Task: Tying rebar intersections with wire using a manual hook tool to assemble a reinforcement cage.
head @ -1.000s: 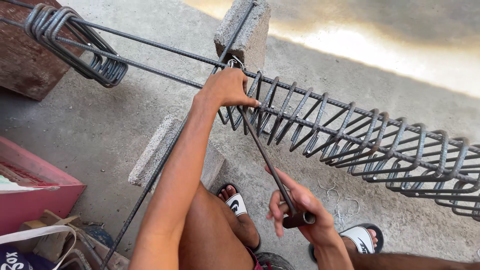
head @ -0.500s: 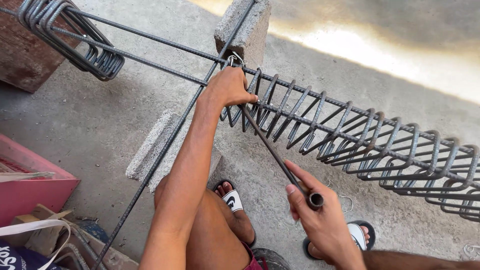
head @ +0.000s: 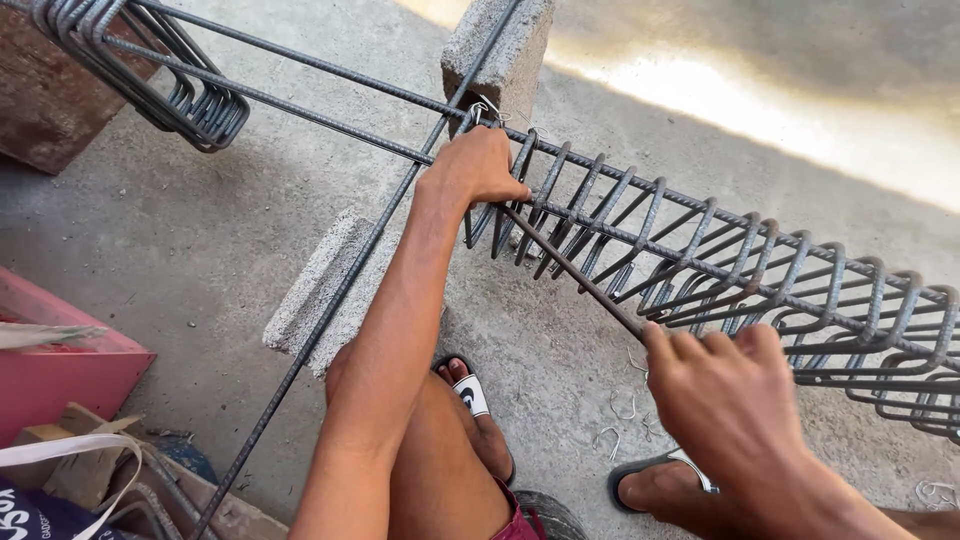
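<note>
Rebar cage [head: 700,270] under left hand [head: 478,165]

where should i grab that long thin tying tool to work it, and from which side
Probably at its near end, where the right hand now covers it, coming from above. The tying tool is a slim straight rod slanting down from the wire tie beside the left hand; its far end sits among the stirrups.

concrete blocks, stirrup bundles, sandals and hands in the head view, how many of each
concrete blocks: 2 (upright block, lying block)
stirrup bundles: 2 (left bundle, right bundle)
sandals: 2 (left sandal, right sandal)
hands: 2 (left hand, right hand)
total: 8
</note>
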